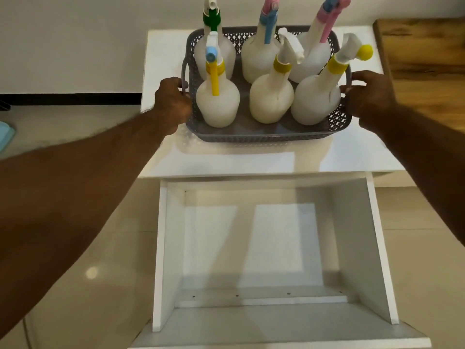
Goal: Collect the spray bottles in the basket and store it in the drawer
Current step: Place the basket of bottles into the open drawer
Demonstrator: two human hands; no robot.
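Observation:
A grey lattice basket [266, 136] stands on the white cabinet top [226, 159], with several white spray bottles upright inside it. The front row has a bottle with a yellow trigger [218, 104], one with a yellow collar [271, 102] and one with a yellow nozzle cap [314, 102]. Behind them stand bottles with green [212, 20], blue-pink [269, 18] and pink [329, 18] heads. My left hand [173, 104] grips the basket's left handle. My right hand [370, 96] grips the right handle. Below the top, the white drawer [166, 248] is pulled out and holds nothing.
A wooden surface [427, 59] lies to the right of the cabinet. A white wall [75, 34] rises behind with a dark skirting strip [70, 98]. Glossy beige floor tiles [88, 298] surround the drawer. A pale blue object [5, 134] shows at the left edge.

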